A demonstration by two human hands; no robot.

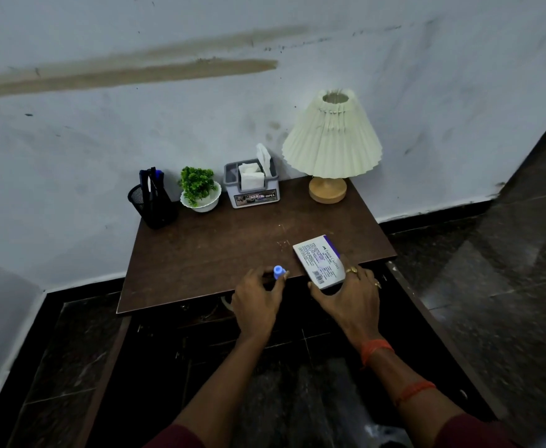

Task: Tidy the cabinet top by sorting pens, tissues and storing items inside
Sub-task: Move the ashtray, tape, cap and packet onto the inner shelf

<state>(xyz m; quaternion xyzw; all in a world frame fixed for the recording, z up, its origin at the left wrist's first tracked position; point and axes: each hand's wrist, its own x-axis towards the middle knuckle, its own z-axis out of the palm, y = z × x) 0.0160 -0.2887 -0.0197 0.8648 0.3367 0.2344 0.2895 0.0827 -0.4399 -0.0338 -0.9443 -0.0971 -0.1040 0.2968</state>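
While both hands grip at the desk (200, 253) edge: left hand (258, 299) pinching one blue-capped bottle (278, 272), right hand (349, 292) clutching one white box (319, 261). Behind: one pen holder (150, 205), plant (199, 187), tissue box (252, 184), lamp (331, 143).

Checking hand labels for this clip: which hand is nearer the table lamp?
Right. The right hand holds the Faber-Castell box at the front edge, below the table lamp. The left hand, gripping a small blue-capped item, sits further left.

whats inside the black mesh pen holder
Dark pens with a blue cap showing stand inside the black mesh pen holder, poking above its rim. Their lower ends and exact count are hidden behind the dark mesh.
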